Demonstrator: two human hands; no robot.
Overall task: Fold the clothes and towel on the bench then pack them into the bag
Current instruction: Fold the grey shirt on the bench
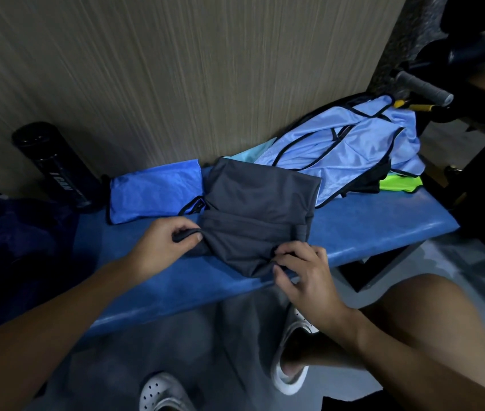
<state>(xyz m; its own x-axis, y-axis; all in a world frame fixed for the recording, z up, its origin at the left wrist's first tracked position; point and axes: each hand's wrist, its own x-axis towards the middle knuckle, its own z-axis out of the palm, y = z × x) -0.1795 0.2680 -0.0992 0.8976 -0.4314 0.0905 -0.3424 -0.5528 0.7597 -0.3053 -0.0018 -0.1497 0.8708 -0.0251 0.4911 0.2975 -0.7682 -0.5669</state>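
Note:
A dark grey garment (pixel 260 209) lies partly folded on the blue padded bench (pixel 383 223). My left hand (pixel 165 244) pinches its near left corner between thumb and fingers. My right hand (pixel 303 272) pinches the near right edge of the same garment. A folded bright blue garment (pixel 152 194) with black trim lies flat to the left, against the wall. A loose pile of light blue mesh garments (pixel 350 146) sits at the back right, with a neon green piece (pixel 401 183) under it. A dark blue bag (pixel 13 241) rests at the bench's left end.
A black cylindrical bottle (pixel 54 167) lies at the back left against the wooden wall (pixel 176 69). Gym equipment with a grey grip handle (pixel 424 87) stands at the far right. My knee and white clogs (pixel 291 360) are on the grey floor below the bench.

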